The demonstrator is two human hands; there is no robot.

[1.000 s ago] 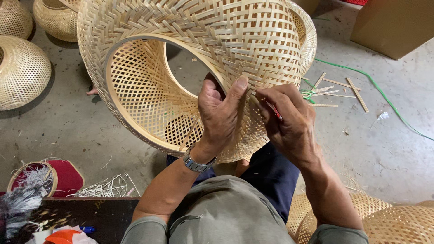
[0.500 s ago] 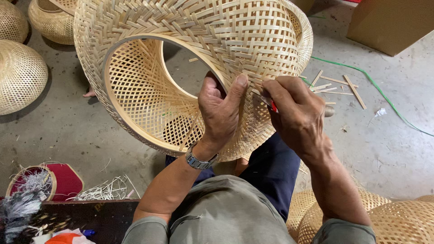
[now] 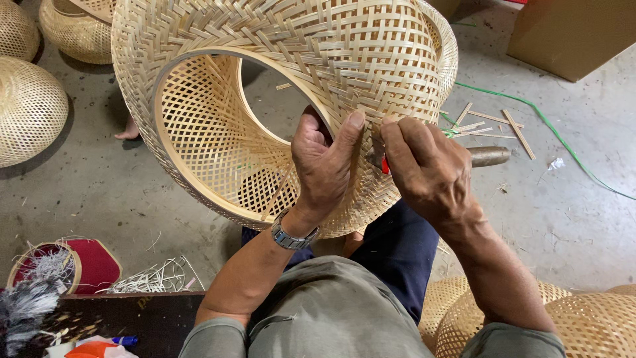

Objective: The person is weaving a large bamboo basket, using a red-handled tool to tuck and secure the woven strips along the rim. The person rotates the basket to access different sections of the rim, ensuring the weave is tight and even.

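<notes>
Head view: left hand (image 3: 328,166) fingers grip basket (image 3: 278,99); right hand (image 3: 424,166) hides red tool (image 3: 385,166).

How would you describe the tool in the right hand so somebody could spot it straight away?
Start at the big woven bamboo shade held across the lap. Follow its near rim to the right hand, whose fingers press a tool against the weave. It has a dull rounded handle sticking out rightward past the knuckles and a red bit near the fingers, unlike the flat pale bamboo strips on the floor.
</notes>
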